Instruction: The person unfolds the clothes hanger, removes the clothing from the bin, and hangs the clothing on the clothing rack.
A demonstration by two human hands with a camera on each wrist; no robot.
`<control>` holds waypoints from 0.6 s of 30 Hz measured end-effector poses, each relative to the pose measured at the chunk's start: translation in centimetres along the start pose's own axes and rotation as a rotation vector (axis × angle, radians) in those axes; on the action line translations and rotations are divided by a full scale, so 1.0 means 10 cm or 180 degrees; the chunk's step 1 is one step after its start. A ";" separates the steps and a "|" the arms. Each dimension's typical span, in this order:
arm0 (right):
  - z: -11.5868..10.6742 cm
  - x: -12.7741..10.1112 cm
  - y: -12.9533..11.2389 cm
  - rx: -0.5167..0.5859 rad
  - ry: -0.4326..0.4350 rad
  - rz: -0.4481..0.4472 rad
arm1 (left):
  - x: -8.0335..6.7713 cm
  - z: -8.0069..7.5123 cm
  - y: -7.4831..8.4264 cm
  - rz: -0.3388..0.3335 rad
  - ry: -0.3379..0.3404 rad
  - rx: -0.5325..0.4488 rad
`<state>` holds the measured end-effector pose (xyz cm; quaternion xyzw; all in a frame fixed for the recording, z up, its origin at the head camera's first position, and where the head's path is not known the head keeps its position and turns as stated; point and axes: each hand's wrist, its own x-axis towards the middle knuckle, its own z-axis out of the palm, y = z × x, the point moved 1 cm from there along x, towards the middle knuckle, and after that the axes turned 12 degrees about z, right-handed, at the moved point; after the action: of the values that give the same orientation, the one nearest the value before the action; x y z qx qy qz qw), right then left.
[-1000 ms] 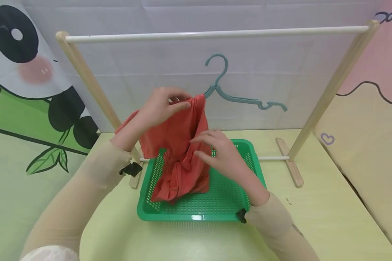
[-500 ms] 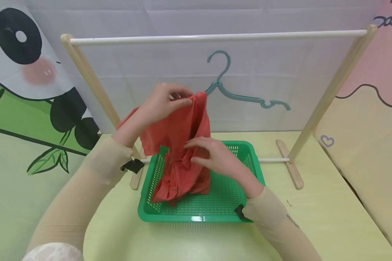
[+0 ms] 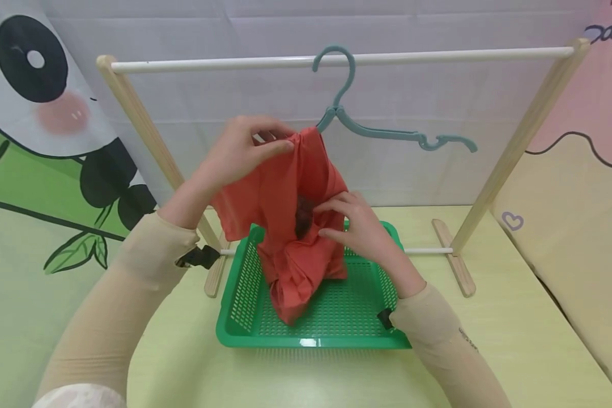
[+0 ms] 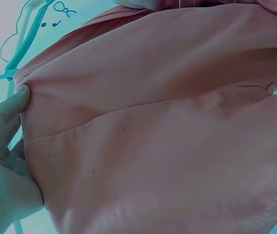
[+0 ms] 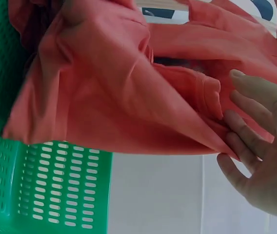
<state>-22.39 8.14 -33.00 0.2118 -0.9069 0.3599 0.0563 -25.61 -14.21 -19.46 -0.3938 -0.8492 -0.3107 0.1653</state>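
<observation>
A red shirt [image 3: 280, 192] hangs bunched from my left hand [image 3: 234, 150], its lower end down in the green basket [image 3: 311, 341]. Thumb and fingers of that hand pinch the cloth at its top; in the left wrist view the thumb [image 4: 19, 97] presses the corner. From under this top comes a blue-green hanger [image 3: 382, 133], hook up, its left arm mostly hidden by the cloth. My right hand [image 3: 362, 226], fingers loosely spread, touches the right side of the shirt beside a dark gap in the folds. Those fingertips [image 5: 233, 139] lie along the cloth edge in the right wrist view.
Behind the basket stands a rack with a white rail [image 3: 438, 55] and wooden posts [image 3: 520, 153]. In the head view the hanger's hook overlaps the rail. A wooden foot [image 3: 454, 258] rests on the pale table [image 3: 510, 340] at right. Printed cloth hangs around.
My left hand has risen slightly with the shirt and hanger, bringing the hook up to the rail in view. My right hand has moved right and up, and the cloth has spread around a dark gap.
</observation>
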 end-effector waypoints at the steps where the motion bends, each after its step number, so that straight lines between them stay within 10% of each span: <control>1: -0.01 0.00 0.00 -0.0031 0.0023 0.0013 | 0.00 -0.01 0.02 0.0016 0.0010 0.0011; 18: 0.04 -0.05 0.08 -0.0357 -0.0056 0.0476 | -0.09 -0.14 0.06 -0.0269 0.0494 0.0027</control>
<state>-22.31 8.56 -33.92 0.1431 -0.9394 0.3098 0.0331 -24.51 -15.34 -18.68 -0.3316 -0.8510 -0.3434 0.2189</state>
